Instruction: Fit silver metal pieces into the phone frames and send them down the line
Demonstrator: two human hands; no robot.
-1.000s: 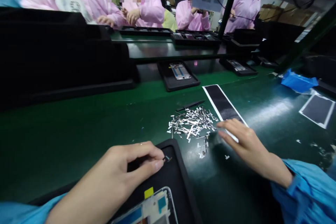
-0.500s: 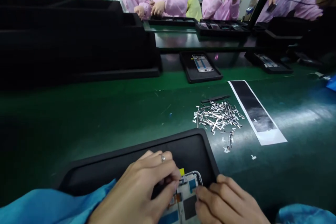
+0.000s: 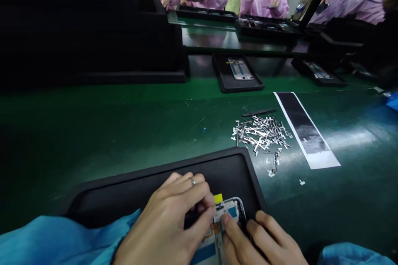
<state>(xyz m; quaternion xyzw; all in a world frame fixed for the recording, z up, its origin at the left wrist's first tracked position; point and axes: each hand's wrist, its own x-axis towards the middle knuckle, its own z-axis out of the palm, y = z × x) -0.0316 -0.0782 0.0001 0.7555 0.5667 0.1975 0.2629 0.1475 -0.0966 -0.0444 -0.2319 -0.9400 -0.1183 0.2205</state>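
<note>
Left hand point(image 3: 174, 217) and right hand point(image 3: 258, 240) bend over a seemingly part-built phone frame point(image 3: 231, 210), grips impossible to tell, while many loose strips point(image 3: 263, 133) lie unfitted beyond the tray point(image 3: 230, 169).

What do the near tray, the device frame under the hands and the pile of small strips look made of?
Near tray: matte black, foam or plastic; thick rounded rim, almost no glare.
Device frame: likely metal, possibly coated plastic; silvery edge, pale plate.
Small strips: perhaps thin film or foil; some bright and shiny, some dark, with white tabs.
</note>
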